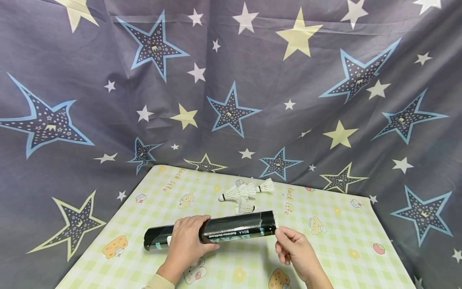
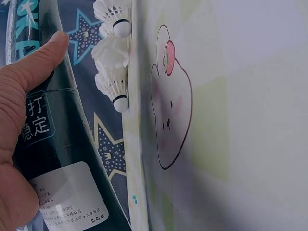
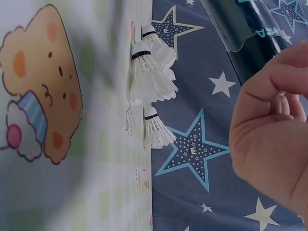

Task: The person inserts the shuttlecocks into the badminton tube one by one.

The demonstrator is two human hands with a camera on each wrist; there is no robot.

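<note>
A black shuttlecock tube (image 1: 234,226) with teal lettering is held above the table, lying nearly level. My left hand (image 1: 189,241) grips it around its left half, thumb along the near side; a white label shows below that hand in the left wrist view. At the tube's right end, the thumb and index finger of my right hand (image 1: 296,251) pinch the white feather edge of a shuttlecock (image 1: 276,220), most of which is hidden inside. Behind the tube several white shuttlecocks (image 1: 234,193) lie on the table, seen also as shuttlecocks (image 3: 151,72) in the right wrist view.
A green checked cloth (image 1: 335,249) with cartoon prints covers the table. Dark grey fabric (image 1: 231,60) with stars hangs behind and along both sides of the table. One shuttlecock (image 1: 266,186) lies near the table's back edge, slightly right of the others.
</note>
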